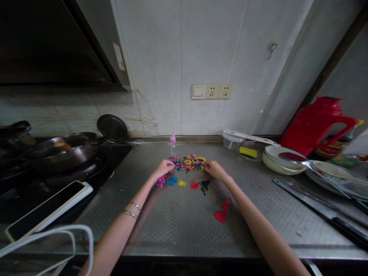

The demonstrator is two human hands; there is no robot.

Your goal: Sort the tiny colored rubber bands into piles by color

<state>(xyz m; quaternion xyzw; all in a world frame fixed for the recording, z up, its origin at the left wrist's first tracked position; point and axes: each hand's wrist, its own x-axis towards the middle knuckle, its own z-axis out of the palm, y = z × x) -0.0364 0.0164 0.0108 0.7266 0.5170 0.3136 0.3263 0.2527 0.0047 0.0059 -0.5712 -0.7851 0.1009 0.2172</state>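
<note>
A heap of mixed-colour rubber bands lies on the metal countertop. At its left edge, my left hand has its fingertips pinched together; whatever is between them is too small to make out. On the opposite edge, my right hand is also closed in a pinch, its contents hidden. Nearer to me, small single-colour piles form a row: pink bands, blue bands, yellow bands, red bands and black bands.
Behind the heap stands a small clear bottle with a pink top. A torn red piece lies by my right forearm. Bowls, a knife and a red thermos are at right; a wok and a phone-like device at left.
</note>
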